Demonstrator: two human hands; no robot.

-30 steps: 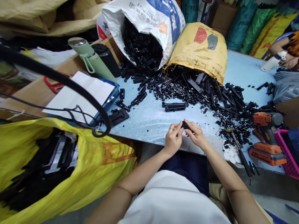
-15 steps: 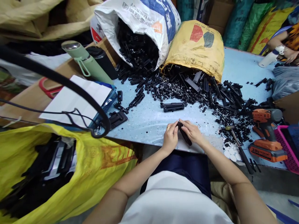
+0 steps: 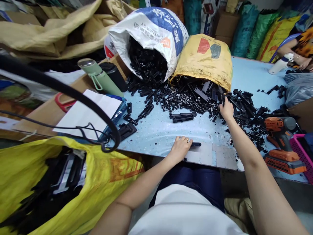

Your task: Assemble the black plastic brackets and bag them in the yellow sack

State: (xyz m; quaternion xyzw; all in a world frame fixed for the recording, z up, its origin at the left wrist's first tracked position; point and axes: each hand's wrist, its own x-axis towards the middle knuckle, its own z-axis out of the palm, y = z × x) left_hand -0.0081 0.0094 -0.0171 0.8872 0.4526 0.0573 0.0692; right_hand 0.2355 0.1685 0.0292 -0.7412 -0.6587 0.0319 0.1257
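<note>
My left hand [image 3: 180, 147], wearing a ring, is closed over a narrow black plastic part [image 3: 196, 144] that lies on the table near its front edge. One end of the part sticks out to the right of the fingers. Farther forward, my right hand [image 3: 227, 110] reaches into the heap by the yellow sack, its fingers closed on a long black plastic strip [image 3: 222, 98]. Around it lie loose black parts [image 3: 243, 106] and many small screws [image 3: 193, 100]. Between the hands and the heap rests a pair of black plastic parts [image 3: 183, 117] side by side.
A white sack [image 3: 149, 36] and a yellow sack [image 3: 202, 57] spill black parts at the back. An orange cordless drill [image 3: 281, 143] and a pink basket [image 3: 302, 153] stand right. A thermos [image 3: 102, 76], a cable [image 3: 73, 88] and an open yellow bag [image 3: 105, 182] are left.
My right hand has left the black part and moved forward and right into the heap. My left hand has lowered the part onto the table. The view has shifted slightly.
</note>
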